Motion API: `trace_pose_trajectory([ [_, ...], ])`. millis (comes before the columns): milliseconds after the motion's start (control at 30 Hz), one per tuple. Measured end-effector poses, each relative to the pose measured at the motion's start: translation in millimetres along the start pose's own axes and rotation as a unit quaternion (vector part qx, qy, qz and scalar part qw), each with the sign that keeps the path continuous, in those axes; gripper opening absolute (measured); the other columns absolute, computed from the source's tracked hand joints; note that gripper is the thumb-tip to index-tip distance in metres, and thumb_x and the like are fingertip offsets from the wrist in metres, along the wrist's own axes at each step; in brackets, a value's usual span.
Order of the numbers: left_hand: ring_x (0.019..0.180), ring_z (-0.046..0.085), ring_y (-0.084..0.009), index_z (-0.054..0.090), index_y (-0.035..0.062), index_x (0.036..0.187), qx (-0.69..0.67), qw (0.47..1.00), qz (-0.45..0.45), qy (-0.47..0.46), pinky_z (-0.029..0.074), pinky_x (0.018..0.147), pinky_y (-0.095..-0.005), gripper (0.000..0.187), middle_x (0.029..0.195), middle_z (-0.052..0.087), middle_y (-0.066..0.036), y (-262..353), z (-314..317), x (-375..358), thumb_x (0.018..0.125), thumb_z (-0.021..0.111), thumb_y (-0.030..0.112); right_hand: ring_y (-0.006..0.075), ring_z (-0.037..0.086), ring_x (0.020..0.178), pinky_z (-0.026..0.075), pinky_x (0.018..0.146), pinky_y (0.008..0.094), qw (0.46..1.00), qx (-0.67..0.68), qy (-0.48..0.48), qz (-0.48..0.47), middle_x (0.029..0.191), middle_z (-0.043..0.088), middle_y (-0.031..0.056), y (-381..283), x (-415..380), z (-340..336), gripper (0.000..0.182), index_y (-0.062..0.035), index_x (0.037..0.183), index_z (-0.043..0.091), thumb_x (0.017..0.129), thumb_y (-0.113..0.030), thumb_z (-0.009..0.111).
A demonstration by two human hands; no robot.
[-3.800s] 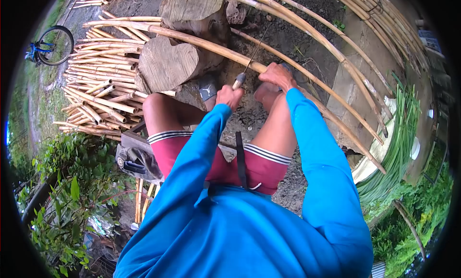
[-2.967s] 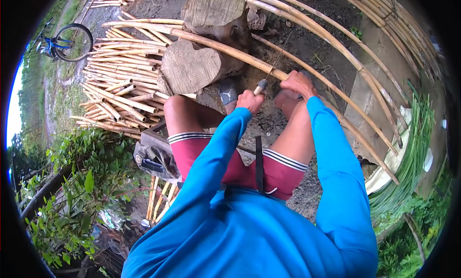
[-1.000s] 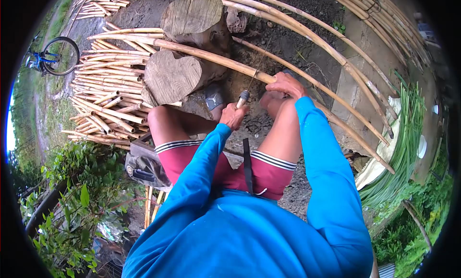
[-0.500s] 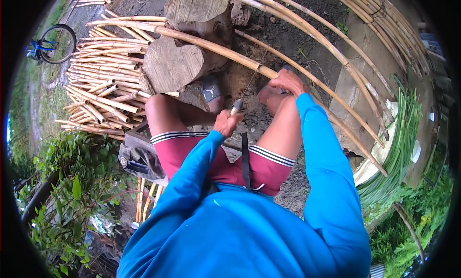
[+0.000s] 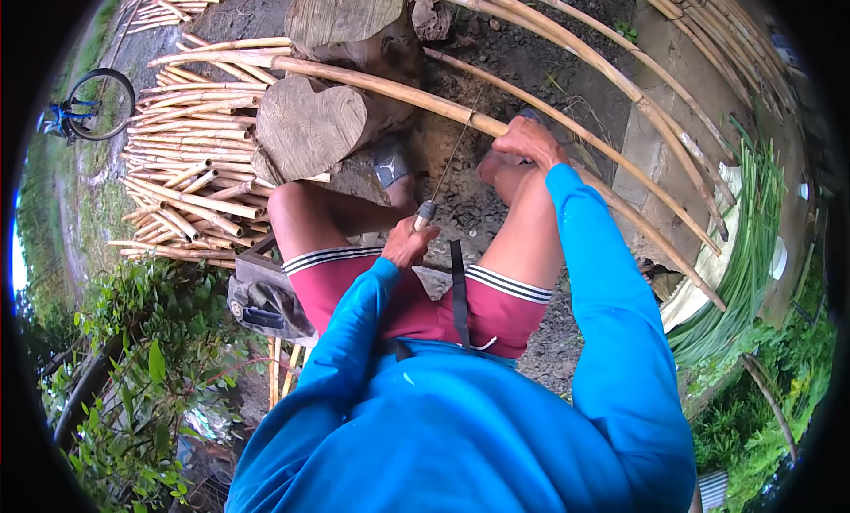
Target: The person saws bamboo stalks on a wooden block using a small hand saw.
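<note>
My left hand [image 5: 409, 242] is closed around the pale, dark-collared handle of a thin-bladed saw [image 5: 425, 216]. Its narrow blade points up and away and crosses the bamboo pole [image 5: 390, 89] at a dark ring; the teeth are too small to see. Just right of that crossing, my right hand [image 5: 529, 144] grips the same pole from above, over my right knee. The long pole runs from the left, past the cut log [image 5: 310, 128], under my right hand and on toward the lower right.
Many cut bamboo pieces [image 5: 190, 150] lie piled on the left, near a bicycle wheel [image 5: 102, 104]. A second log [image 5: 345, 13] stands behind. More long poles [image 5: 611, 66] stretch across the right, beside green stalks [image 5: 748, 256]. Leafy plants [image 5: 150, 345] grow at lower left.
My left hand has drawn the saw back toward my body, so its handle sits lower and slightly left. My right hand keeps its grip on the pole. The view has shifted slightly.
</note>
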State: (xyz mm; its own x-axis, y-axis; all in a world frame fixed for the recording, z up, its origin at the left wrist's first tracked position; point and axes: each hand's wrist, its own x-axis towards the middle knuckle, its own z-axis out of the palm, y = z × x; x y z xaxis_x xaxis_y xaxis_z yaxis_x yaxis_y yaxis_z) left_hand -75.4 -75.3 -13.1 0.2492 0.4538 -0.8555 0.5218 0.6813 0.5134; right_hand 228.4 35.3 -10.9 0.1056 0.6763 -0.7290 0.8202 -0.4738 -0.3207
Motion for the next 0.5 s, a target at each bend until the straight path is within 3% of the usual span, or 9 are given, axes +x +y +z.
trace_pose_trajectory([
  [33, 0.065, 0.057, -0.0205, 0.054, -0.0002, 0.085, 0.008, 1.000, -0.002, -0.001, 0.045, 0.059, -0.0370, 0.031, 0.070, 0.057, -0.012, -4.2, -2.4, -4.2, 0.078, 0.066, 0.028, 0.0393, 0.069, 0.085, 0.052, 0.072, 0.0423, 1.000, 0.010, -0.002, -0.002, 0.088, 0.068, 0.0271, -1.2, -2.0, 1.8, 0.039, 0.0026, 0.086, 0.071, 0.060, -0.024, 0.061],
  [100, 0.065, 0.054, -0.0203, 0.052, 0.0019, 0.088, 0.043, 0.985, 0.164, 0.029, 0.044, 0.060, -0.0372, 0.029, 0.072, 0.055, -0.011, -13.8, -8.9, -13.3, 0.078, 0.065, 0.026, 0.0380, 0.069, 0.080, 0.051, 0.068, 0.0418, 1.000, 0.023, -0.011, -0.002, 0.083, 0.068, 0.0256, -3.2, -5.4, -0.5, 0.035, 0.0029, 0.081, 0.070, 0.059, -0.023, 0.061],
  [167, 0.066, 0.054, -0.0203, 0.053, 0.0031, 0.092, 0.032, 0.978, 0.204, 0.030, 0.044, 0.062, -0.0370, 0.024, 0.074, 0.055, -0.010, -20.1, -10.3, -22.1, 0.080, 0.064, 0.021, 0.0367, 0.068, 0.075, 0.050, 0.065, 0.0413, 0.999, 0.036, -0.015, -0.001, 0.079, 0.068, 0.0240, -6.2, -8.2, -3.2, 0.032, 0.0031, 0.076, 0.069, 0.059, -0.022, 0.060],
  [267, 0.067, 0.054, -0.0207, 0.054, 0.0033, 0.094, -0.067, 0.987, 0.148, -0.005, 0.044, 0.063, -0.0364, 0.021, 0.073, 0.056, -0.010, -6.1, -4.4, -39.2, 0.083, 0.063, 0.018, 0.0358, 0.068, 0.072, 0.050, 0.063, 0.0410, 1.000, 0.023, -0.011, 0.000, 0.076, 0.068, 0.0224, -4.5, -8.4, -0.1, 0.028, 0.0026, 0.070, 0.068, 0.058, -0.021, 0.060],
  [333, 0.061, 0.048, -0.0107, 0.053, 0.0040, 0.088, 0.028, 0.956, 0.267, 0.118, 0.039, 0.055, -0.0290, 0.017, 0.069, 0.050, -0.003, -5.2, 3.2, -42.8, 0.083, 0.060, 0.018, 0.0357, 0.069, 0.074, 0.050, 0.063, 0.0414, 0.999, 0.017, 0.037, -0.029, 0.077, 0.069, 0.0226, -1.4, -8.4, 3.9, 0.028, 0.0012, 0.072, 0.069, 0.058, -0.021, 0.059],
  [500, 0.054, 0.044, -0.0101, 0.056, 0.0024, 0.082, 0.052, 0.955, 0.244, 0.162, 0.036, 0.050, -0.0295, 0.023, 0.063, 0.048, -0.001, -8.3, 5.4, -53.6, 0.083, 0.061, 0.024, 0.0360, 0.070, 0.079, 0.052, 0.067, 0.0413, 0.999, -0.012, 0.026, -0.042, 0.082, 0.070, 0.0218, 0.6, -6.9, 7.3, 0.031, 0.0000, 0.078, 0.072, 0.058, -0.021, 0.059],
])
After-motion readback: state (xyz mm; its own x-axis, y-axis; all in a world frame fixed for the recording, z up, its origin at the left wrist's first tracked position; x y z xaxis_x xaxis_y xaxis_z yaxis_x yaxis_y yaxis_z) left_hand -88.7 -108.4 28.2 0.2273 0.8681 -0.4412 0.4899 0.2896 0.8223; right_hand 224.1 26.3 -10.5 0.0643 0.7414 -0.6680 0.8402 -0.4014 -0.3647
